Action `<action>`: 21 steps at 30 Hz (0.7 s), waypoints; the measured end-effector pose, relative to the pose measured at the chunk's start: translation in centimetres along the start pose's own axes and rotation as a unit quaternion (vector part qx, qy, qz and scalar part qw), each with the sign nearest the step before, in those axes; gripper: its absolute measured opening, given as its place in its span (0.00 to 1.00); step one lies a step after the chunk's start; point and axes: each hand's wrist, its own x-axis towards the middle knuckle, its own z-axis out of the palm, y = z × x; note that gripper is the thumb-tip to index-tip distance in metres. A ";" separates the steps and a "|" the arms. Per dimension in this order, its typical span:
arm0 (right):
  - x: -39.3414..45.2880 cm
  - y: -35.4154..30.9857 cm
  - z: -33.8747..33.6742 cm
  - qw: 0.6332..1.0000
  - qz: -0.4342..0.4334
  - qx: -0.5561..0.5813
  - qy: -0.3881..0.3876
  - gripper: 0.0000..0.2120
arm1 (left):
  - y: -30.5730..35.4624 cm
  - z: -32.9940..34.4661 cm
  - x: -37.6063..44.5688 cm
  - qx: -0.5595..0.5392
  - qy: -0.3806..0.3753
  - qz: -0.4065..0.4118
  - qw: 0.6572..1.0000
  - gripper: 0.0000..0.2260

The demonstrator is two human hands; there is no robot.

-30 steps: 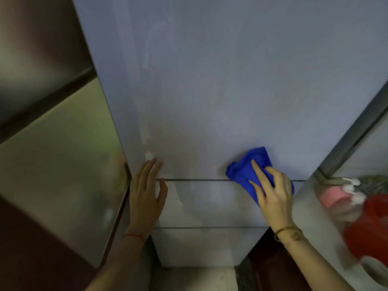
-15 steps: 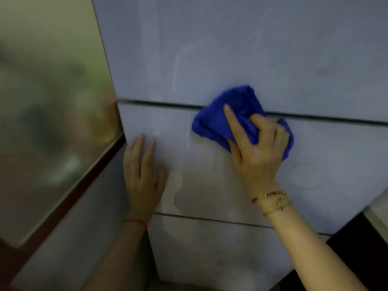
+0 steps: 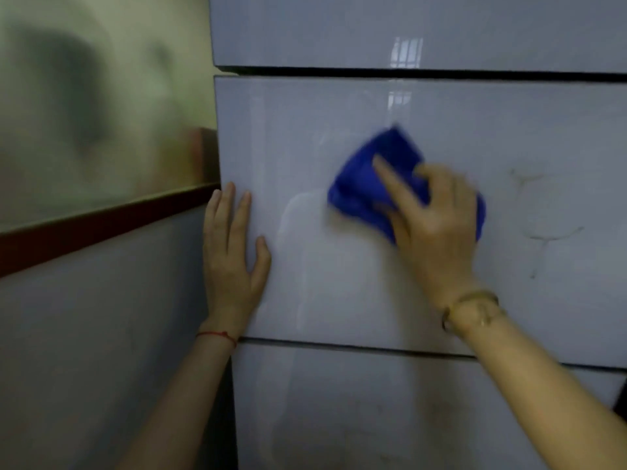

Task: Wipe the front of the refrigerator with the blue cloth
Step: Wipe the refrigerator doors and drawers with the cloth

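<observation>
The right hand gripped the bunched blue cloth, index finger extended over it, other fingers curled round the fabric, and pressed it against the middle panel of the refrigerator front. The cloth was motion-blurred and sat near the panel's centre, below the upper dark seam. The left hand lay flat on the same panel's left edge, fingers straight and close together, holding nothing (red string at that wrist, gold bracelets at the right). Faint smears showed right of the cloth.
</observation>
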 end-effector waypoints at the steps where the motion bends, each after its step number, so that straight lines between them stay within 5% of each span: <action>1: 2.7 0.2 0.6 0.999 0.030 -0.007 0.017 0.16 | 0.0 0.1 0.0 -0.003 0.001 0.003 1.000 0.23; 5: 5.2 -2.5 2.2 0.999 0.018 0.002 0.031 0.16 | -0.3 0.2 0.0 -0.007 0.005 0.014 1.000 0.23; 11: -10.0 -4.8 -1.5 0.984 -0.158 0.028 -0.082 0.24 | -0.4 0.2 -0.2 -0.015 0.000 0.017 1.000 0.23; 13: -8.5 -2.0 -1.6 0.990 -0.124 0.005 -0.060 0.25 | -0.4 0.2 -0.2 -0.018 0.003 0.011 1.000 0.23; 18: 4.0 1.2 1.1 0.991 0.122 -0.020 0.056 0.17 | -0.3 0.4 -0.3 -0.018 0.009 0.011 1.000 0.23; 21: 2.5 -2.4 2.0 0.998 0.050 -0.015 0.042 0.17 | -0.4 0.5 -0.3 -0.019 0.009 0.010 1.000 0.23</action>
